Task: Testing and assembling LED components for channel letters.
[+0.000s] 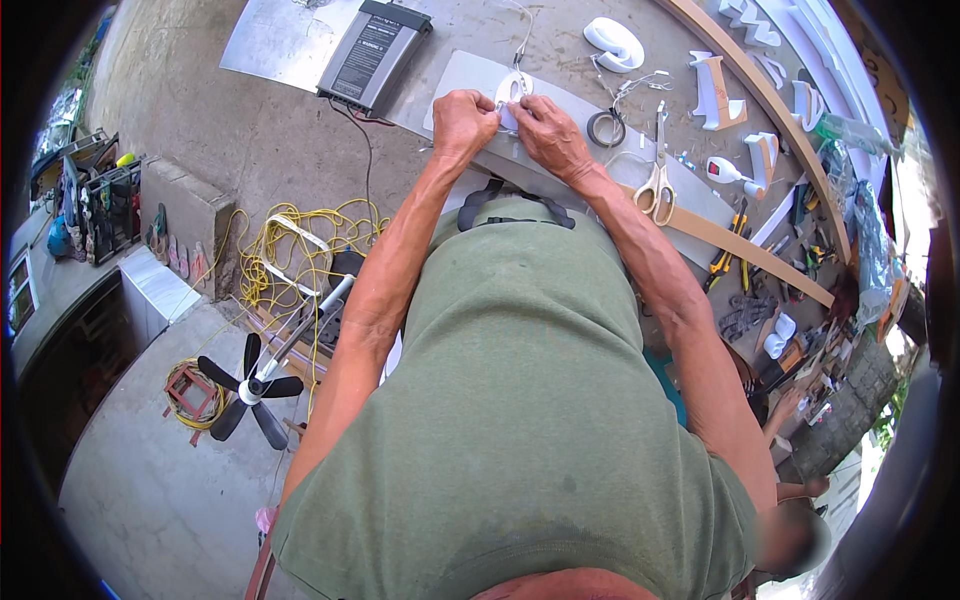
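Observation:
Both my hands meet over a grey board (462, 80) at the far middle of the bench. My left hand (465, 125) is closed in a pinch at the left edge of a small white rounded piece (514, 86) with an opening in it. From the right, my right hand (550, 138) pinches at its lower edge. A thin white wire (524, 40) runs from the piece toward the far side. The fingertips hide exactly what they grip. Near my right wrist lie a roll of black tape (606, 129) and cream-handled scissors (656, 193).
A grey power unit (375, 55) with a cable stands left of my hands. White cut letter shapes (712, 92) and a white rounded shape (614, 45) lie right. Yellow cord (290, 245) and a black-bladed fan (251, 390) are at left. Another person (795, 530) is at lower right.

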`<state>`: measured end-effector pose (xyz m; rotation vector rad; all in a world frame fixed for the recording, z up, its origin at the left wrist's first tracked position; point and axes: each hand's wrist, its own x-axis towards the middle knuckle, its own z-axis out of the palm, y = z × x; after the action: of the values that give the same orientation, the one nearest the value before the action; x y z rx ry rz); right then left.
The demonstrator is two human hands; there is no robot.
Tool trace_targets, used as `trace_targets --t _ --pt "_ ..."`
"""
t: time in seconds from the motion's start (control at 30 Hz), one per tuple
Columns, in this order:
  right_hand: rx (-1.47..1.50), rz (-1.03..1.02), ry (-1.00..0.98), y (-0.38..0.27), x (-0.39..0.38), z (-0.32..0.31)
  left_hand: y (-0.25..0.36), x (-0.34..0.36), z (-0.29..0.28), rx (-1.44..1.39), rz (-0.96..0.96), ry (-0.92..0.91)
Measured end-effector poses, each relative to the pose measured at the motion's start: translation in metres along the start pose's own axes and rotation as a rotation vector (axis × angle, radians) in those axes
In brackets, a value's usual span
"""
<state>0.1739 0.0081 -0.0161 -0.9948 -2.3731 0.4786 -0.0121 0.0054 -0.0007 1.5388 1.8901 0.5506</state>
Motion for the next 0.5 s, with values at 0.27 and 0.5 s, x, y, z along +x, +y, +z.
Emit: trace_targets --t 0.27,0.5 --pt "-0.027 -0.020 0.030 0.003 -0.005 0.007 0.015 0.002 -0.003 -0.382 -0.248 -0.076" --pt "-0.099 0.000 -0.017 0.000 -0.005 0.005 0.012 0.007 0.001 -0.639 -0.437 -0.087"
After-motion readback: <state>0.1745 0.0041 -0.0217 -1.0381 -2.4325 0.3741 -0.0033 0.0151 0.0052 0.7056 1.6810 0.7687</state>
